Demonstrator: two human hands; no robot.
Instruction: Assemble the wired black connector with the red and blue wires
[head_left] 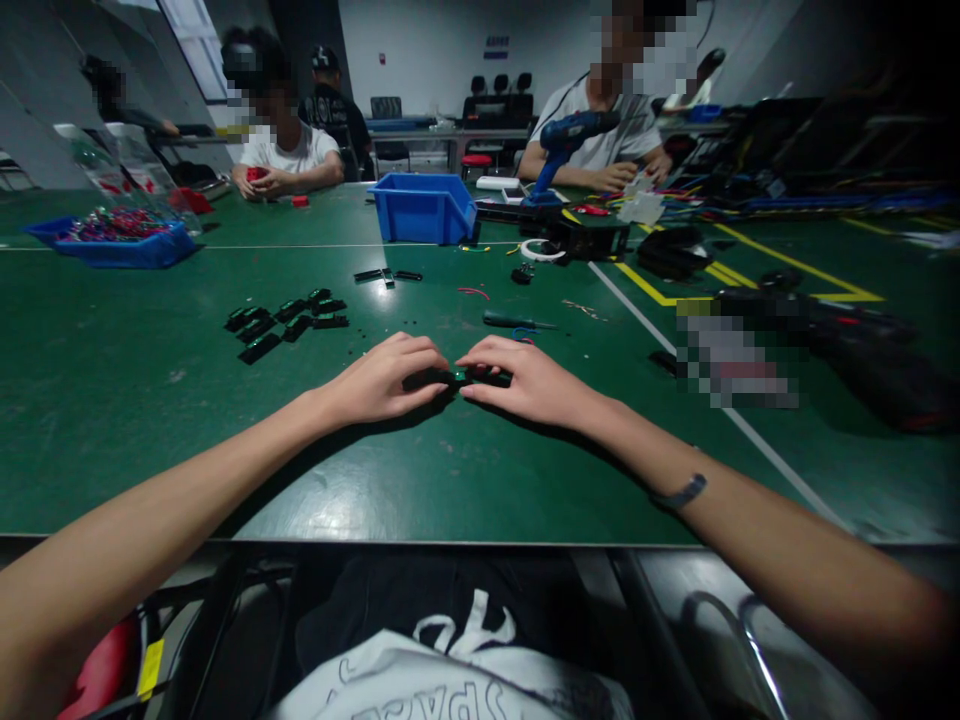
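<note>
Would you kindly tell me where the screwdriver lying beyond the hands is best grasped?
I would grip the screwdriver by its thicker handle, probably from above: it lies flat on the table, handle left, thin shaft pointing right.

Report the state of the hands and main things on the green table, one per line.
Dark piece: held at both ends
Left hand: gripping its left end
Right hand: gripping its right end
Screwdriver: lying flat, unheld
Loose black parts: grouped, unheld
Power drill: standing upright
Middle blue bin: upright, contents hidden
Left blue tray: heaped with reddish pieces
</note>
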